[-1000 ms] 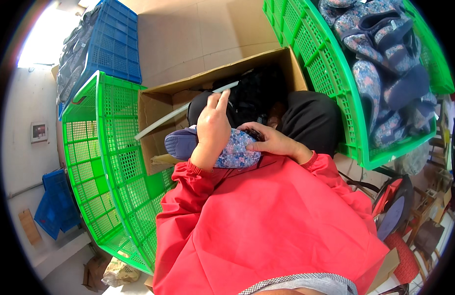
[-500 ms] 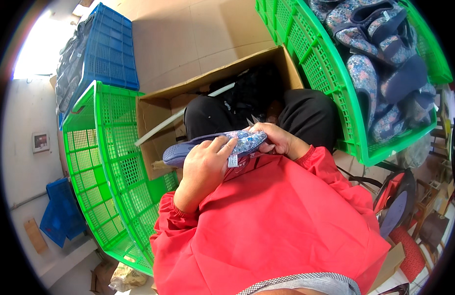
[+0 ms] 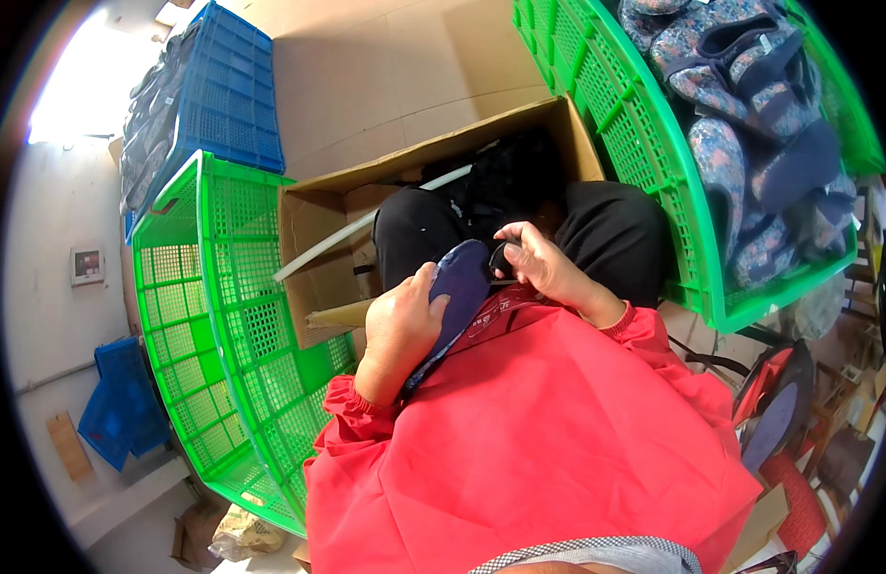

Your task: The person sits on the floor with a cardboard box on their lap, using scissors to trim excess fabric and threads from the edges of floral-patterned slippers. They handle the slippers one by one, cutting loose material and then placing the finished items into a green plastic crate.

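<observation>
**One navy slipper, held before a red smock**

It lies just right of the left hand, the nearer one, its long axis slanting from lower left up toward the right hand. The left grip is clamped on the slipper's edge. The right grip is narrow, pinching a small dark object beside the slipper's upper end; whether they touch, I cannot tell.

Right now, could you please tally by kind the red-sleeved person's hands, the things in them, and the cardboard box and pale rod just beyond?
Hands: 2 (left hand, right hand)
Shoe: 1
Small dark item, partly hidden: 1
Cardboard box: 1
Pale rod: 1
Total: 6
</observation>
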A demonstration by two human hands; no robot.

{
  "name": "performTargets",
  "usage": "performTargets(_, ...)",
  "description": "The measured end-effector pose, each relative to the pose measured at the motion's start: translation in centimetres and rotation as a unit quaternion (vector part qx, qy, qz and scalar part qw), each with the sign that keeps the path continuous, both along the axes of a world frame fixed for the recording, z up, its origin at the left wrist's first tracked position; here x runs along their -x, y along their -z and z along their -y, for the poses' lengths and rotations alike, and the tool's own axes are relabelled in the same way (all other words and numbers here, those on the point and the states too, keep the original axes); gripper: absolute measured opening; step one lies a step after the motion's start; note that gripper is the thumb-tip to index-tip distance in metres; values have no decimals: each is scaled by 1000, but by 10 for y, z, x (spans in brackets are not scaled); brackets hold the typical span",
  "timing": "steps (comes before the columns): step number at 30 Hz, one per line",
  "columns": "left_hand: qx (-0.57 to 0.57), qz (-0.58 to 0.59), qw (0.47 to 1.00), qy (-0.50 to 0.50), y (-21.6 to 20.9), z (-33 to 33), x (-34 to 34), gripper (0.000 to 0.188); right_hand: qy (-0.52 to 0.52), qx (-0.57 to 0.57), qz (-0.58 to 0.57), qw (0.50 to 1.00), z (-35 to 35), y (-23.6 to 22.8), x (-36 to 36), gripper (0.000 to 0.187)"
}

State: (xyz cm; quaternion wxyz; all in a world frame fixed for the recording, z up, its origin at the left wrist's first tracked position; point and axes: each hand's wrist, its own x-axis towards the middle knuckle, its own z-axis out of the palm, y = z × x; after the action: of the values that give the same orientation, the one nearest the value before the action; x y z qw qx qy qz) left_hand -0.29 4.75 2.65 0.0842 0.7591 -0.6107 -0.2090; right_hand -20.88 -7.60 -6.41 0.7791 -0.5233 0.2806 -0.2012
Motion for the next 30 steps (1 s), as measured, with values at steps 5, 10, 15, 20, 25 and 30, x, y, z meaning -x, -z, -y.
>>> performTargets(5, -2, 30, 1000, -8, 5, 1, 5, 40, -46, 108, -55, 992, -14, 9, -10, 36)
performTargets(10, 8, 61, 998, 6, 8, -1, 10, 38, 11, 248, -70, 966, -28, 18, -24, 34)
performTargets(15, -4, 82, 997, 10, 11, -1, 16, 37, 25, 319, -120, 940, -32, 15, -30, 32)
performTargets(20, -9, 108, 994, 23, 16, -1, 22, 34, 36, 333, -128, 933, -34, 16, -31, 31)
performTargets(25, -17, 125, 991, 38, 22, -1, 23, 33, 27, 322, -147, 935, -33, 16, -31, 30)
performTargets(30, -20, 133, 990, 50, 24, -1, 26, 33, -4, 227, -154, 962, -29, 13, -28, 19)
